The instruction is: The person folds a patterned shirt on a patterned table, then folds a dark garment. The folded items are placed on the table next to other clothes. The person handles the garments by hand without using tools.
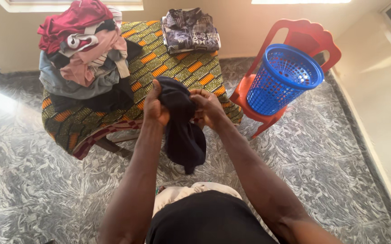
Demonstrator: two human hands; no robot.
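Grey marbled floor tiles [32, 180] and cream walls frame a low table under a green, orange and yellow patterned cloth [168, 63]. Over its near edge, both hands grip a dark navy garment [184, 131]: the fingers of the left hand [154, 108] are curled tight and pinch a bunched fold at the top, and the fingers of the right hand [207, 108] are curled in on the cloth's other side, knuckles up, pressed close together. The two hands sit just beside each other, with the fabric gathered between them and the rest hanging down in a loose dark tail toward the person's lap. Behind the left hand, on the table's left part, rises a heap of unfolded clothes [84, 49] in red, pink, grey and black. At the far edge of the table lies a folded shirt [191, 29] with a dark purple print. To the right of the table stands an orange plastic chair [295, 49], and a blue mesh basket [283, 79] rests tilted on its seat.
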